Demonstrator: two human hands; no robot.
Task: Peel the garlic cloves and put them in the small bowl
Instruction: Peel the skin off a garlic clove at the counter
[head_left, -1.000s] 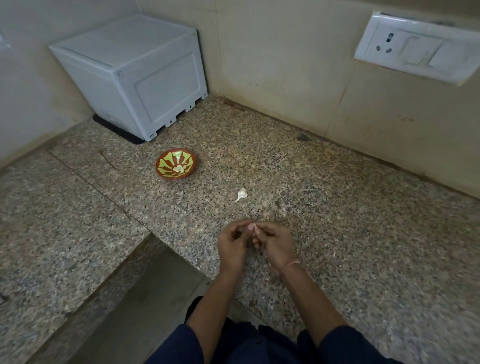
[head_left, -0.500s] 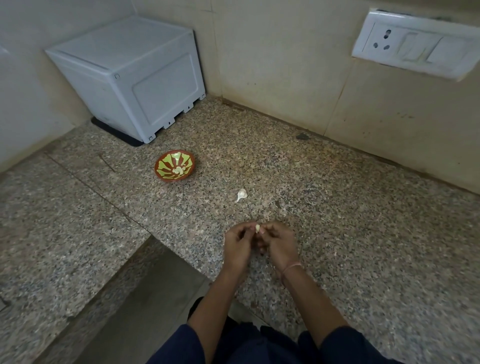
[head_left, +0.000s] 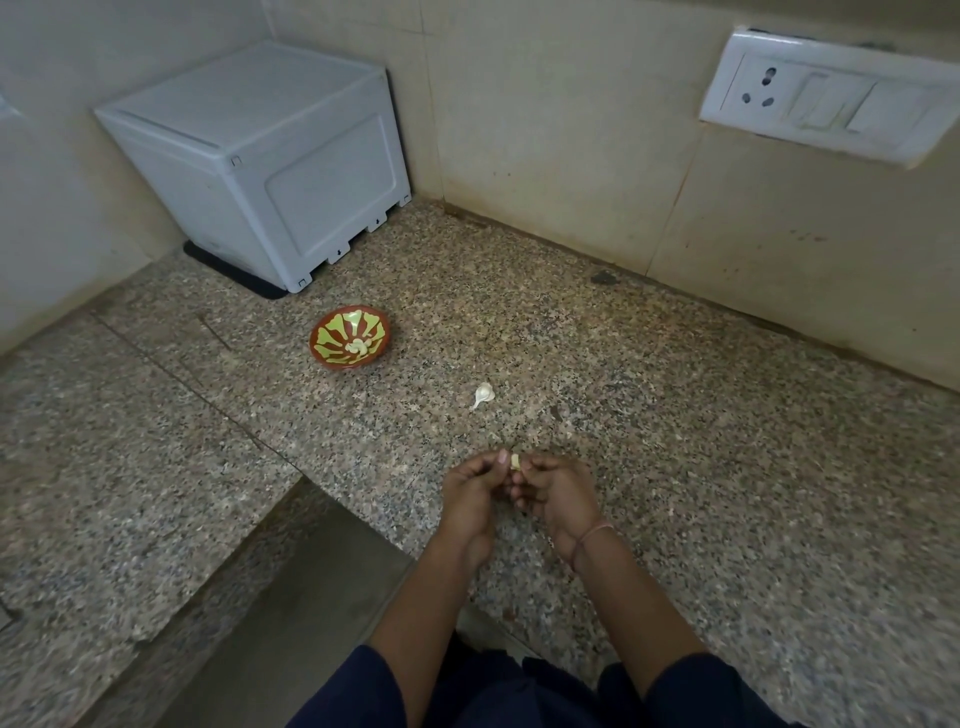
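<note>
Garlic clove (head_left: 515, 461), small and pale, is pinched between the fingertips of the left hand (head_left: 470, 496) and the right hand (head_left: 558, 496), both curled round it over the granite counter (head_left: 675, 467); it looks light, firm and slick once bared, its papery skin apt to tear, so a hold at the two ends seems best. Farther out a second clove (head_left: 483, 395) lies on the stone in its white skin, and beyond it the small bowl (head_left: 332, 332) holds a few peeled cloves (head_left: 357, 348). No readable writing shows on the bowl, the white box (head_left: 260, 156) in the corner or the wall socket plate (head_left: 826, 98).
</note>
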